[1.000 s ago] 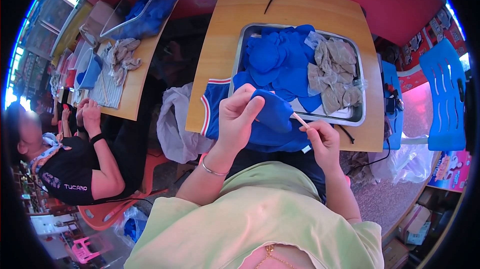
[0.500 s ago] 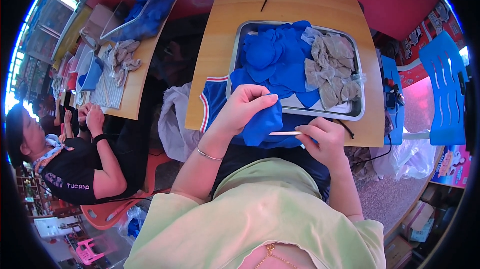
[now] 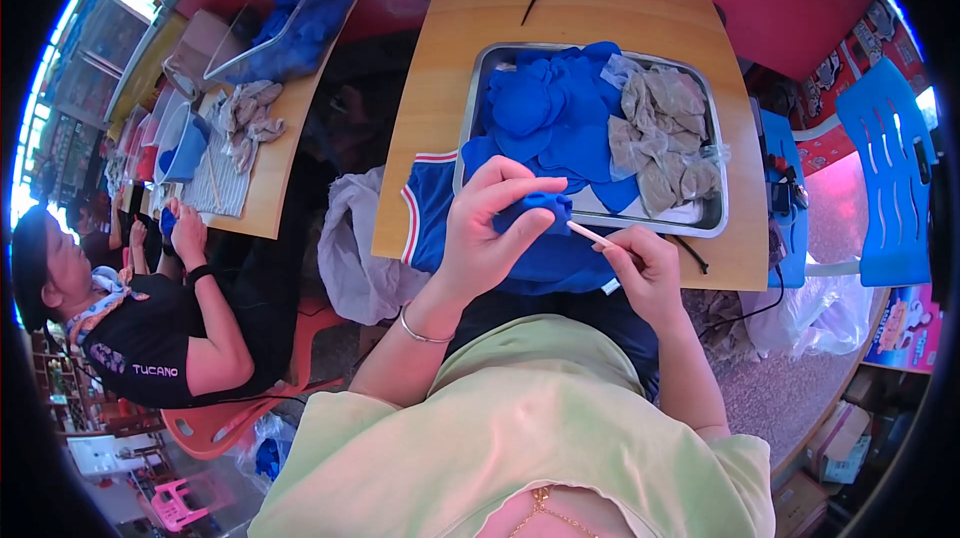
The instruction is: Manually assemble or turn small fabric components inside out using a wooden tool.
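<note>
Between the thumb and fingers of my left hand point(image 3: 497, 223) is a small blue fabric piece point(image 3: 541, 204), bunched up with its open edge facing right. My right hand point(image 3: 645, 273) pinches a thin pale stick point(image 3: 590, 233), whose tip meets the edge of that fabric. Just beyond my hands, a metal tray point(image 3: 712, 229) holds a heap of flat blue fabric pieces point(image 3: 565, 118) on its left. Crumpled greyish-brown cloth pieces point(image 3: 668, 123), some with clear plastic, fill its right side. Blue cloth with red and white trim point(image 3: 425, 203) hangs over the table edge beside my left hand.
The tray stands on a wooden table point(image 3: 590, 8); a black strip point(image 3: 531, 6) lies at its far side. A co-worker point(image 3: 170, 328) sits at another table point(image 3: 262, 208) on the left, handling blue fabric. Blue chairs point(image 3: 885, 168) stand to the right.
My left hand has turned and lifted slightly, and the blue fabric, hanging loose before, is now gathered up. The stick now tilts up to the fabric's edge. Blue material now shows in the co-worker's hands.
</note>
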`<state>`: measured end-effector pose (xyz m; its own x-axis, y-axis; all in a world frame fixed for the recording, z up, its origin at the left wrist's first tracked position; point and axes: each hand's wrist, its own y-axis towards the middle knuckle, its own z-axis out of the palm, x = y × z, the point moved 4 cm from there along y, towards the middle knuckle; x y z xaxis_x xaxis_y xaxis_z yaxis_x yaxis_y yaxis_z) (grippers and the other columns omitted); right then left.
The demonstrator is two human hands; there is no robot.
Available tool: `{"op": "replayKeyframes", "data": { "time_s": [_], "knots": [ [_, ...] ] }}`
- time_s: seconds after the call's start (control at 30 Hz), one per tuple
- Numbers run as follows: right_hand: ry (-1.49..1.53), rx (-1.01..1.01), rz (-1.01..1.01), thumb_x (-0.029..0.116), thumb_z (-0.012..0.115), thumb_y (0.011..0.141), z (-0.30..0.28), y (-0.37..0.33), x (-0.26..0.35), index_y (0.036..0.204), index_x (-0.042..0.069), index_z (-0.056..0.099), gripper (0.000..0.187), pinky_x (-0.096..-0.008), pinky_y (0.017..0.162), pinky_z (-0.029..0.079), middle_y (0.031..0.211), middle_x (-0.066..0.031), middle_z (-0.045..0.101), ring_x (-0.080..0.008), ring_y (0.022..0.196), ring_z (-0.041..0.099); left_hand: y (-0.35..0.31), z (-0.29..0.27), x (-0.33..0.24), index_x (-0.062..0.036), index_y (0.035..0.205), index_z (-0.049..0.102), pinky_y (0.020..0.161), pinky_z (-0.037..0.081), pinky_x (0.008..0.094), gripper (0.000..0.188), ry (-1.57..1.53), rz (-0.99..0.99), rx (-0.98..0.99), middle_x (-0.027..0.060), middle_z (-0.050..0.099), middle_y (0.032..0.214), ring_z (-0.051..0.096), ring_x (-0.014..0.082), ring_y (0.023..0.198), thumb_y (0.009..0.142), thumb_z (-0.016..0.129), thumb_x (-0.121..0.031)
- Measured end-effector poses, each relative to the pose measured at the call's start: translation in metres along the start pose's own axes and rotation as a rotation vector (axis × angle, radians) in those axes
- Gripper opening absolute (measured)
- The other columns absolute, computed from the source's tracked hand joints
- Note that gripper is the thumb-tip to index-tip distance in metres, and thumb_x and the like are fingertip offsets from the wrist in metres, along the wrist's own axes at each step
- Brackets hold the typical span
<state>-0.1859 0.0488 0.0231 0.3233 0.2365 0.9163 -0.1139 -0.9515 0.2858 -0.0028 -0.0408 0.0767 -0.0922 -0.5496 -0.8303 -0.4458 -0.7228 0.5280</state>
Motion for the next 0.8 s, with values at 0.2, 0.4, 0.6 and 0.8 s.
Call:
{"op": "replayKeyframes", "data": {
  "time_s": [0.2,0.4,0.6,0.8],
  "knots": [
    [0.014,0.022,0.024,0.010,0.059,0.088,0.002,-0.003,0.002,0.086,0.001,0.066,0.012,-0.0216,0.050,0.029,0.067,0.0001,0.052,-0.0061,0.057,0.041,-0.004,0.003,0.005,-0.0011,0.102,0.069,0.057,0.033,0.0193,0.025,-0.073,-0.118,-0.014,0.0000,0.051,0.074,0.045,0.0072,0.068,0.082,0.070,-0.016],
    [0.406,0.244,0.397,0.014,0.055,0.091,0.014,-0.011,-0.003,0.089,0.000,0.066,0.019,-0.0207,0.062,0.038,0.073,0.0022,0.057,-0.0056,0.068,0.048,-0.012,0.014,0.012,0.0004,0.102,0.068,0.060,0.038,0.0173,0.023,-0.384,-0.202,-0.069,0.0014,0.059,0.076,0.050,0.0057,0.068,0.083,0.068,-0.013],
    [0.247,0.165,0.298,0.012,0.056,0.090,0.014,-0.009,-0.001,0.088,0.001,0.067,0.016,-0.0216,0.058,0.038,0.072,0.0001,0.058,-0.0065,0.065,0.048,-0.014,0.015,0.011,0.0015,0.101,0.068,0.063,0.042,0.0178,0.021,-0.484,-0.257,-0.207,0.0054,0.065,0.086,0.055,0.0068,0.074,0.085,0.066,-0.011],
    [0.089,0.028,0.110,0.008,0.057,0.088,0.009,-0.006,0.007,0.088,0.000,0.067,0.013,-0.0230,0.058,0.040,0.072,-0.0043,0.062,-0.0090,0.063,0.052,-0.014,0.012,0.014,0.0019,0.102,0.068,0.062,0.041,0.0185,0.021,-0.427,-0.202,-0.197,0.0068,0.066,0.089,0.053,0.0067,0.072,0.085,0.066,-0.011]
  ]
}}
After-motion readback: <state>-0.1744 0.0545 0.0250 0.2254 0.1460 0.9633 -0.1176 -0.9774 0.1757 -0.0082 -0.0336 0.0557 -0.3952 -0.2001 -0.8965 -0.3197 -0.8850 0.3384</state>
